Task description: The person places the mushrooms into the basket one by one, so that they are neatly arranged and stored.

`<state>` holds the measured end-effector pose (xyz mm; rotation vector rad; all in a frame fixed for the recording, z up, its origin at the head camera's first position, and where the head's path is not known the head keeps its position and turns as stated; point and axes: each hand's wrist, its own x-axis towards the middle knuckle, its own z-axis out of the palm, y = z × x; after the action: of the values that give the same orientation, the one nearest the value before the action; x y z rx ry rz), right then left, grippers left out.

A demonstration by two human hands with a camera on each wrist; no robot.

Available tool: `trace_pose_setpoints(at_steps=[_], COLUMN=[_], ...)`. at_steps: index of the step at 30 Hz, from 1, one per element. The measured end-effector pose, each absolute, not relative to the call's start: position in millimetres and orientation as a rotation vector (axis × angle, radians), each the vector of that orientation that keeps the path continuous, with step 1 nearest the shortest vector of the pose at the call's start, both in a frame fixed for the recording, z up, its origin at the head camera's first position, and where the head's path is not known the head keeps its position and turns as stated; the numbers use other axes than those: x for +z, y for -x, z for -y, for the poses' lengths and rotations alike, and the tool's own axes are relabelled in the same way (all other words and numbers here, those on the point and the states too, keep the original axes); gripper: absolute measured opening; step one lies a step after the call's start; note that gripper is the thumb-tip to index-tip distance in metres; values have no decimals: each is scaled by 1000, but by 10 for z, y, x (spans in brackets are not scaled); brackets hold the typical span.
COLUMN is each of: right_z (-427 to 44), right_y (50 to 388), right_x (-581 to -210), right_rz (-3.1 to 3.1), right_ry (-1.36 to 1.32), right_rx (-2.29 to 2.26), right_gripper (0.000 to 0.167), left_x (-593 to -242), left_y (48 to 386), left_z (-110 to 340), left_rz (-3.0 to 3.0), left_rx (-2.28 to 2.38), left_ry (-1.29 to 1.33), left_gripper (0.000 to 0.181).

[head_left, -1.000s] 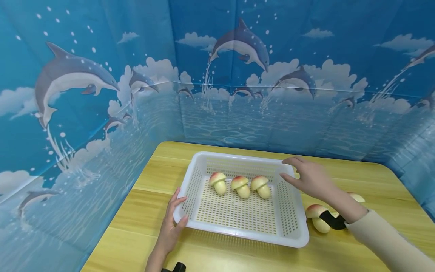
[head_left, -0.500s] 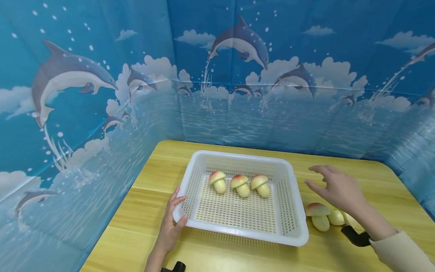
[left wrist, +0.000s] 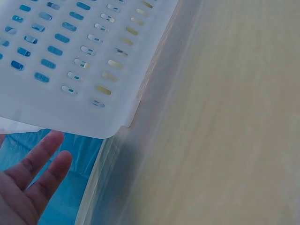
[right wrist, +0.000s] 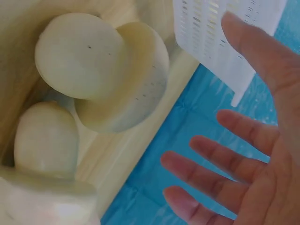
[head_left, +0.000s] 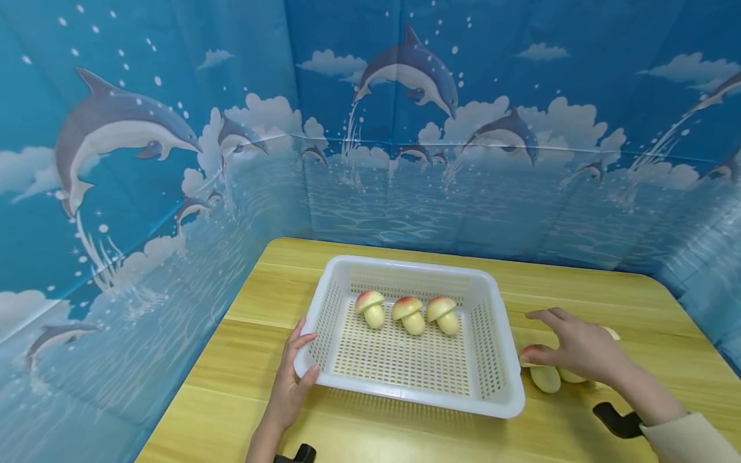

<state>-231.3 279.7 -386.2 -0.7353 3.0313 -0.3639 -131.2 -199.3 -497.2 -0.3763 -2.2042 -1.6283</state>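
Observation:
A white perforated plastic basket stands on the table with three toy mushrooms in a row inside, yellow-stemmed with reddish caps. My left hand holds the basket's left front corner, index finger and thumb at the rim; in the left wrist view two fingers lie outside the basket wall. Right of the basket, my right hand hovers over more toy mushrooms, its fingers spread and holding nothing. The right wrist view shows two of these mushrooms beside the spread hand, which partly hides the group in the head view.
The yellow wood-grain table extends around the basket, with rounded far corners. Behind and to the left hangs a blue curtain printed with dolphins. Black camera mounts sit at the wrists.
My right hand has moved right from the basket's right rim, then lowered toward the mushrooms on the table. My left hand and the basket have stayed in place.

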Motion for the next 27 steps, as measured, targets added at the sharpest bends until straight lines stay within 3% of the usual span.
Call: trace_pose_setpoints(at_steps=[17,27], right_z=[-2813,-2809], right_y=[2376,2403], right_x=[-4031,-4077], right_rz=[-2901,-2874], right_ry=[789,824], right_rx=[-374,-368], right_gripper=[89,85], left_x=[-4933,-4943], left_y=[1303,1307], left_z=[1978,1981], left_rz=[2190,2201], left_rx=[-1631,-1626], left_ry=[396,371], left_gripper=[50,48])
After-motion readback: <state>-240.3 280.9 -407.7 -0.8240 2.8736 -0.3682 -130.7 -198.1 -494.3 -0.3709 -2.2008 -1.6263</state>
